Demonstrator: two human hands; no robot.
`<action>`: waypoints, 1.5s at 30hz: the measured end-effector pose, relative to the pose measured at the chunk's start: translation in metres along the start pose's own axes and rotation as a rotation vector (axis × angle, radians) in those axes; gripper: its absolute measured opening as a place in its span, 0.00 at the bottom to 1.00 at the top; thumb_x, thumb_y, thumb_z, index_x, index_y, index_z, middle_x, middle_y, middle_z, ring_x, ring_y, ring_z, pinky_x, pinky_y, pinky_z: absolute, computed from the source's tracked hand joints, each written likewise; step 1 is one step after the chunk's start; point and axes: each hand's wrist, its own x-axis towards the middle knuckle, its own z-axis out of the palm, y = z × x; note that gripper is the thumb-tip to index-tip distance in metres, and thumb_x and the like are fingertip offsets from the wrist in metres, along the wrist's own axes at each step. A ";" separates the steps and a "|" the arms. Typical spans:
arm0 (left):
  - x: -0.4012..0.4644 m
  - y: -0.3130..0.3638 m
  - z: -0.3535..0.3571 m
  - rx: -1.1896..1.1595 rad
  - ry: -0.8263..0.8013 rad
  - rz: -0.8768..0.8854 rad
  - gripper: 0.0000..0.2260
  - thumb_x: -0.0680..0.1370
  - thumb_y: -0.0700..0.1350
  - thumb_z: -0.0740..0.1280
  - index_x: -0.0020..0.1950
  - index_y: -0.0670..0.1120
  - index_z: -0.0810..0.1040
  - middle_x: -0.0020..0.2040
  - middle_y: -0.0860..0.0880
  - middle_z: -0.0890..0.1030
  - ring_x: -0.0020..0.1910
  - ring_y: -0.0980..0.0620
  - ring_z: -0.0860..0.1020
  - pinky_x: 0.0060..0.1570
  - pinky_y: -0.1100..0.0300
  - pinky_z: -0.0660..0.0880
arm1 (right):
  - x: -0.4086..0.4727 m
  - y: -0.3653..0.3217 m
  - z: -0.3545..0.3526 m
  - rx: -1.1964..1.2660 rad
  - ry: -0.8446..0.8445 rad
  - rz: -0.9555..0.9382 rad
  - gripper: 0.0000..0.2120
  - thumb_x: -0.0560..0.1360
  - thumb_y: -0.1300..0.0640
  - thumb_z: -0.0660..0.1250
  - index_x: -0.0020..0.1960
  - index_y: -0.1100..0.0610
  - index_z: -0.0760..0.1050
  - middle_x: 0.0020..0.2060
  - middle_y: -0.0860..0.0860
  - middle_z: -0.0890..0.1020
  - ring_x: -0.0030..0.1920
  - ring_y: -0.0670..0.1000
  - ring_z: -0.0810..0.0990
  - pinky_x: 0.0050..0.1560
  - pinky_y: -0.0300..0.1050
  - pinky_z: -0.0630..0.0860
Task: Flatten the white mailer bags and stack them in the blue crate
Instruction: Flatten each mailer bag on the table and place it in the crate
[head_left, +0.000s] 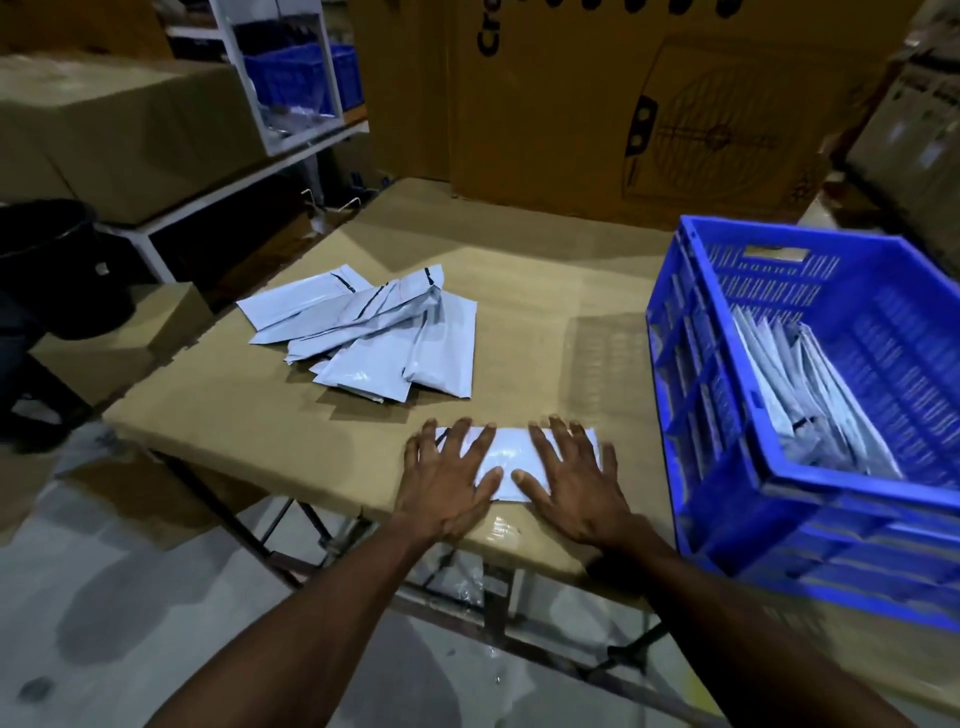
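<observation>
The left hand (448, 486) and right hand (571, 483), fingers spread, press one white mailer bag (506, 460) flat on the tabletop (545, 291) near its front edge. It appears smooth and glossy. Unflattened bags (374, 332) lie heaped behind; the blue crate (727, 467) at right holds stacked bags (810, 400).

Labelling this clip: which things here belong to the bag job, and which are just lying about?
Job: mailer under both hands, left hand, right hand, loose bag pile, blue crate, stacked bags.
Bystanders: printed carton, black bin, shelf crate.
</observation>
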 end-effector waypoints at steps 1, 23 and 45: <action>0.000 -0.001 -0.001 0.001 -0.006 -0.001 0.31 0.79 0.68 0.43 0.81 0.60 0.55 0.81 0.50 0.59 0.76 0.33 0.57 0.73 0.39 0.55 | -0.001 0.002 -0.002 -0.018 -0.002 -0.041 0.37 0.77 0.28 0.42 0.80 0.42 0.40 0.80 0.47 0.40 0.79 0.53 0.39 0.74 0.66 0.36; 0.006 -0.008 -0.022 0.048 -0.004 0.051 0.27 0.80 0.55 0.64 0.79 0.62 0.60 0.79 0.56 0.63 0.78 0.48 0.60 0.70 0.33 0.57 | -0.015 -0.005 -0.059 -0.199 0.134 -0.506 0.29 0.77 0.59 0.58 0.78 0.52 0.58 0.76 0.49 0.66 0.77 0.59 0.59 0.71 0.62 0.61; 0.032 0.036 0.006 -0.352 0.071 0.034 0.39 0.76 0.67 0.44 0.83 0.49 0.50 0.83 0.44 0.49 0.80 0.43 0.53 0.75 0.37 0.54 | 0.011 0.010 -0.212 0.158 0.445 -0.184 0.16 0.74 0.60 0.65 0.60 0.54 0.81 0.46 0.54 0.87 0.46 0.55 0.86 0.49 0.52 0.81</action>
